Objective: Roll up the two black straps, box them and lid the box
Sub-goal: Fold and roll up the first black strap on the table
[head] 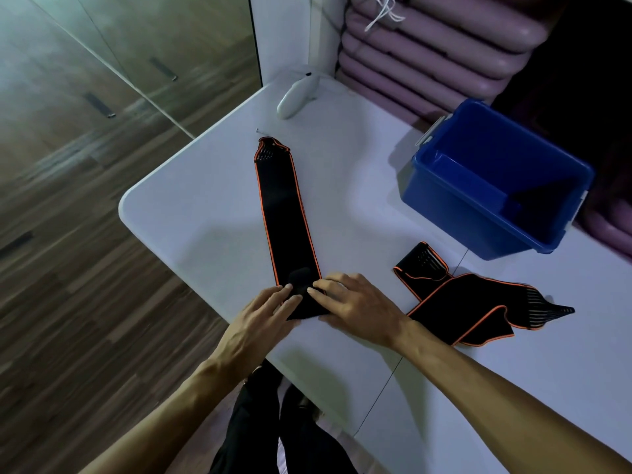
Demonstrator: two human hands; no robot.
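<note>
Two hands are pressed on the near end of the long black strap [287, 213]: the left hand [263, 316] and the right hand [355, 302], fingers curled over a small started roll there, nothing lifted. The strap is stretched flat across the white table [205, 206]. A second strap [465, 302] lies loosely folded just right. The blue box [455, 206], open, is set beyond it.

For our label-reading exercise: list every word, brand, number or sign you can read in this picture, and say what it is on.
None can be read.
Stretched strap under both hands: black with orange edging, no print seen.
Second strap: pale stripes only, no lettering.
Blue box: plain walls, no label in view.
White object at the table's far edge: no marking legible.
</note>
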